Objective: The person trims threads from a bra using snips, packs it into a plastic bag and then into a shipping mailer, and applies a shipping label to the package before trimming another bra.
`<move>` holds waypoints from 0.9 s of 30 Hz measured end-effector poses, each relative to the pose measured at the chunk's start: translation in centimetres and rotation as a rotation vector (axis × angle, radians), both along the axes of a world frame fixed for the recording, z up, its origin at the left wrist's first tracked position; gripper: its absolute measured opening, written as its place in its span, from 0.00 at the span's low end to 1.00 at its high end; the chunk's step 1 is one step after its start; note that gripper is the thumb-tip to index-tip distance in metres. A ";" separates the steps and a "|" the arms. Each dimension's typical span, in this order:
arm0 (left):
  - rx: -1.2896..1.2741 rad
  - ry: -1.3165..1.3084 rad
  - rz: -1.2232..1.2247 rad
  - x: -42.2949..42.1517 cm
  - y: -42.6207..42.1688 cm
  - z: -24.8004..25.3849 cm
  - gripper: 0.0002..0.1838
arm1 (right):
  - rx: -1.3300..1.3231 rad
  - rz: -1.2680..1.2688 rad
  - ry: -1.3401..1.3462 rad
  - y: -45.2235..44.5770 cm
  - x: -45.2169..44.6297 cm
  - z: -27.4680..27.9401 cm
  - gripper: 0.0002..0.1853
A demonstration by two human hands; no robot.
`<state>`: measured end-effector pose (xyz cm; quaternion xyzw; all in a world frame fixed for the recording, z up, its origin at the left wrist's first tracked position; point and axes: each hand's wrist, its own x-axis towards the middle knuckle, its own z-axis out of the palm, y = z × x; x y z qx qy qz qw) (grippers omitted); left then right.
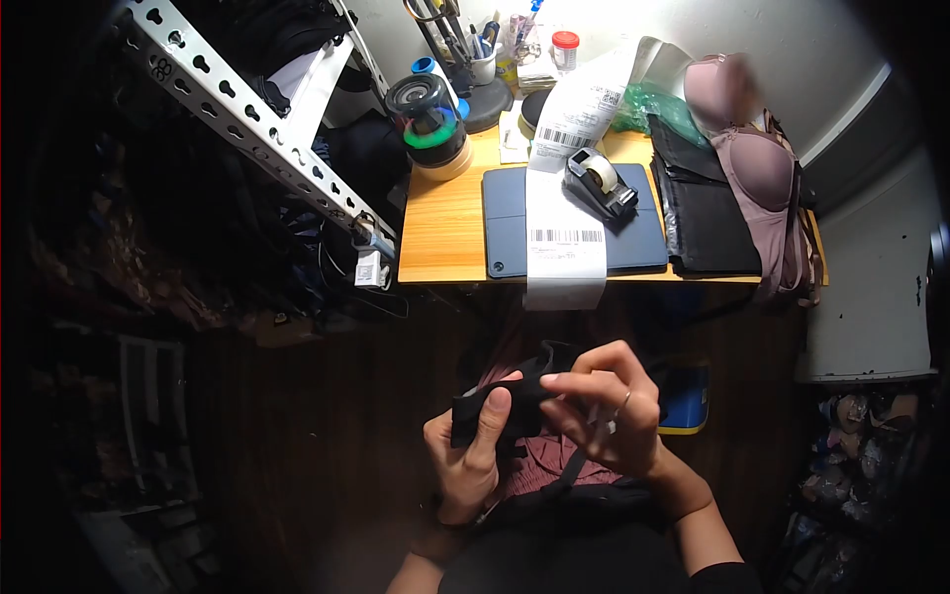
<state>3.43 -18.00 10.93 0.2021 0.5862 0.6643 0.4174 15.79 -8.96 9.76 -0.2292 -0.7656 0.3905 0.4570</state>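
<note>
A folded piece of black fabric (515, 408), probably part of a garment, is held up in front of my body. My left hand (467, 460) grips its left end, with the thumb pressed on top. My right hand (616, 406), wearing a ring, is at the fabric's right side with its fingers curled. Its index fingertip meets the fabric's edge. A small white scrap (606, 426) shows between the curled fingers; its kind is unclear. Dusty-pink cloth (554, 463) lies below the hands on my lap.
A wooden table (440, 238) stands ahead, holding a dark tablet (505, 213), a strip of printed labels (566, 262), a tape dispenser (606, 188), black bags (708, 223) and mauve bras (760, 168). A metal shelf (252, 124) rises at left. A blue-yellow bin (685, 401) sits below.
</note>
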 end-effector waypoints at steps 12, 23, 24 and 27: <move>-0.044 0.090 -0.047 -0.7 0.3 0.7 0.12 | -0.794 0.309 0.138 0.3 1.1 1.6 0.05; -0.036 0.234 -0.074 -0.1 -0.1 0.3 0.13 | 0.380 -0.041 -0.164 0.2 -0.2 -0.5 0.15; -0.038 0.285 -0.064 0.2 -0.1 0.6 0.13 | 0.469 -0.052 -0.203 0.2 -0.1 -0.6 0.15; -0.041 0.265 -0.105 0.4 -0.2 1.0 0.13 | 0.439 -0.070 -0.162 0.5 -0.5 -1.1 0.13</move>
